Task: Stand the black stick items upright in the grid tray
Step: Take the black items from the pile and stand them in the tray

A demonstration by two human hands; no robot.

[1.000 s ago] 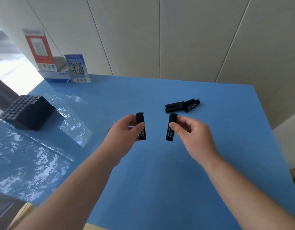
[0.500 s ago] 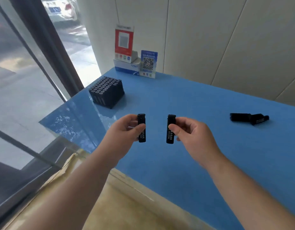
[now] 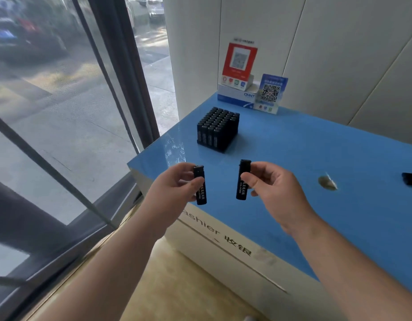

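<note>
My left hand [image 3: 175, 186] pinches one black stick [image 3: 201, 191] upright between thumb and fingers. A second black stick [image 3: 242, 184], also upright, is pinched in my right hand [image 3: 273, 188]. Both are held in the air above the near left corner of the blue counter [image 3: 316, 163]. Further back on the counter stands the grid tray [image 3: 217, 128], packed with several upright black sticks. More loose black sticks [image 3: 411, 179] lie at the right edge of view.
A white and blue box [image 3: 237, 95] with a red QR sign [image 3: 239, 63] and a blue QR sign [image 3: 271, 93] stands at the counter's back corner against the wall. A large window and its dark frame [image 3: 121, 66] fill the left. A bright glare spot [image 3: 327, 182] marks the counter.
The view has swung left, so the tray now sits nearer the middle and the loose sticks have slid to the right edge. Both hands keep their sticks in the same grip.
</note>
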